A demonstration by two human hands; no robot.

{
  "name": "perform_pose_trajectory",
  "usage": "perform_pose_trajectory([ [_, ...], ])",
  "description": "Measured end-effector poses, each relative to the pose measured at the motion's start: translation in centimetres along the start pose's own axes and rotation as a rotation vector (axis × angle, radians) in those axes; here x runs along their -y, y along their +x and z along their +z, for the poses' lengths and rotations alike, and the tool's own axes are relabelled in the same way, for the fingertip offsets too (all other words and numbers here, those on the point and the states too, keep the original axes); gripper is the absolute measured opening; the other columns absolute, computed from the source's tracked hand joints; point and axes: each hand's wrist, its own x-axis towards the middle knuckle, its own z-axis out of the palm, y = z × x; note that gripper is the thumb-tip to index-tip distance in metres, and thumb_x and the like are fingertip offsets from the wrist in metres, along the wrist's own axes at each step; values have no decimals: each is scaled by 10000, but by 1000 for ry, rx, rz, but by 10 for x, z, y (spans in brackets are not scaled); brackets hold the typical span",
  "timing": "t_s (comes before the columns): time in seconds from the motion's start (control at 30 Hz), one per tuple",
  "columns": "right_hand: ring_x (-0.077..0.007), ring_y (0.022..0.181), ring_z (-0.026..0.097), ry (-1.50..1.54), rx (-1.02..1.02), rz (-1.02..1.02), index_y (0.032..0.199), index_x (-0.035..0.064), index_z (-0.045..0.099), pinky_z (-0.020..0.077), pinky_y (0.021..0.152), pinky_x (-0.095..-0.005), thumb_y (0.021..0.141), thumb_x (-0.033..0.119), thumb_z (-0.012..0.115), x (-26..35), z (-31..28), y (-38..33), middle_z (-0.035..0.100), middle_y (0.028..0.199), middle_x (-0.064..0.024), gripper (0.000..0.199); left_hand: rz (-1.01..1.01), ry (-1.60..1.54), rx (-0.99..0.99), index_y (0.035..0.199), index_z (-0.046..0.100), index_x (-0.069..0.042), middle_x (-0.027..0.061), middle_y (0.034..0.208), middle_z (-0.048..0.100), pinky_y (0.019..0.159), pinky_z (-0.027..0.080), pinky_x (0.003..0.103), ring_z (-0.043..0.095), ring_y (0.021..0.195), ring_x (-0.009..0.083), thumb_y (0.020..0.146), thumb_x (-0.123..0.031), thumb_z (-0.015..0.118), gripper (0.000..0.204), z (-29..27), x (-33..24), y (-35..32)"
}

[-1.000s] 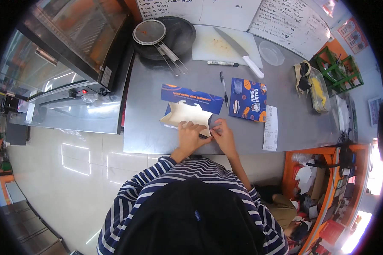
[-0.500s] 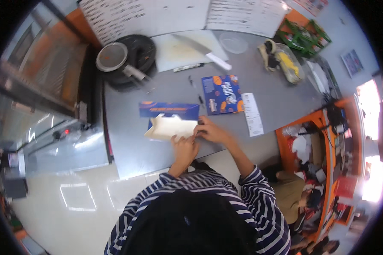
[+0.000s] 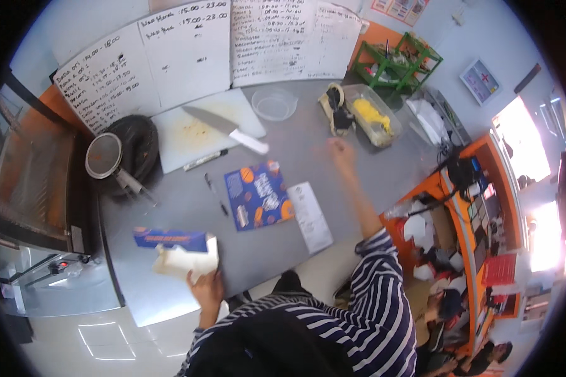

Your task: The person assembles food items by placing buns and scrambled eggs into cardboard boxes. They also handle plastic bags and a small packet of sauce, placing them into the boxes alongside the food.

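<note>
A small open carton [image 3: 188, 259], blue outside and cream inside, sits at the near left of the steel table with its blue lid flap raised behind it. My left hand [image 3: 206, 291] holds the near right edge of this carton. My right hand [image 3: 341, 152], smeared by motion, is stretched out over the table at the far right. Its fingers are too blurred to read. Closest to it are a beige and black object [image 3: 337, 113], perhaps a tape dispenser, and a clear plastic tub [image 3: 380, 133] with something yellow inside.
A flat blue and orange carton [image 3: 255, 195], a paper receipt [image 3: 310, 217] and a pen [image 3: 216, 195] lie mid-table. Behind are a knife [image 3: 217, 122] on a white cutting board [image 3: 176, 147], a marker [image 3: 205, 160], a round clear container [image 3: 274, 105], and a strainer [image 3: 104, 157] on a black pan.
My right hand has left the carton and moved far and to the right. The left hand stays at the carton. The whole view has shifted, showing more of the table's right side.
</note>
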Motion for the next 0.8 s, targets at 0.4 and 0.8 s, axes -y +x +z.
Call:
perform_pose_trajectory([
  [0.4,-295,839,553,-9,241,546,965,35,579,426,713,-574,764,221,553,-85,-73,195,580,937,-86,275,-153,-16,26,689,564,-34,65,615,554,893,304,407,506,568,203,716,-69,620,71,-13,-18,-1],
  [0.8,-227,901,523,857,-143,151,829,-34,571,481,742,-464,753,101,593,-131,-64,152,521,943,-112,156,-190,-17,-7,701,583,-26,64,611,565,892,317,404,528,580,189,704,-84,637,79,-4,-20,5],
])
